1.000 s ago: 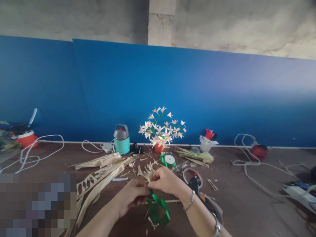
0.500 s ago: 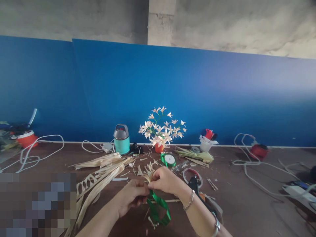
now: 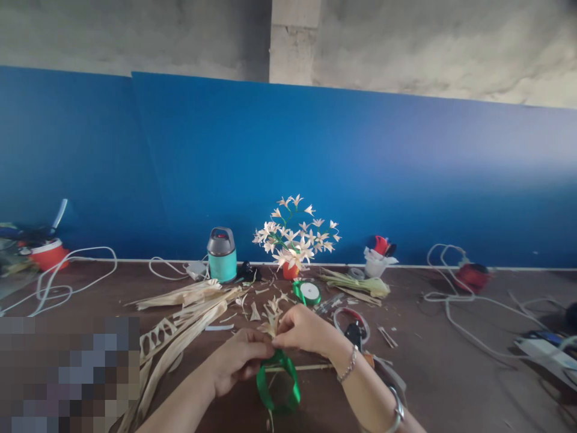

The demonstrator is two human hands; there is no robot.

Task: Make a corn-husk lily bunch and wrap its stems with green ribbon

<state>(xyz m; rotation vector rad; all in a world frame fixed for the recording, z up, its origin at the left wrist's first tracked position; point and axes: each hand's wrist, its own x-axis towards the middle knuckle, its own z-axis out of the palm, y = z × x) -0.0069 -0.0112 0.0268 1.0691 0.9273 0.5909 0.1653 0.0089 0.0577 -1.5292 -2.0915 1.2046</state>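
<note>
My left hand (image 3: 238, 359) and my right hand (image 3: 303, 329) meet low in the middle of the view, both closed in a pinch. Between them they hold a pale leaf flower (image 3: 271, 319) and a green ribbon (image 3: 278, 385), which hangs below the fingers in a loop. My right wrist wears a bracelet. A thin stick (image 3: 311, 367) lies on the brown table (image 3: 451, 373) just under my hands.
Cut pale leaf strips (image 3: 184, 325) lie to the left. A green ribbon roll (image 3: 309, 293), a pot of leaf flowers (image 3: 295, 237), a teal jar (image 3: 222, 255), scissors (image 3: 354, 328) and a glue gun lie beyond. White cables (image 3: 469, 325) trail right and left.
The green ribbon below my hands has changed from a twisted hanging strip into a rounder loop. My hands have shifted only slightly.
</note>
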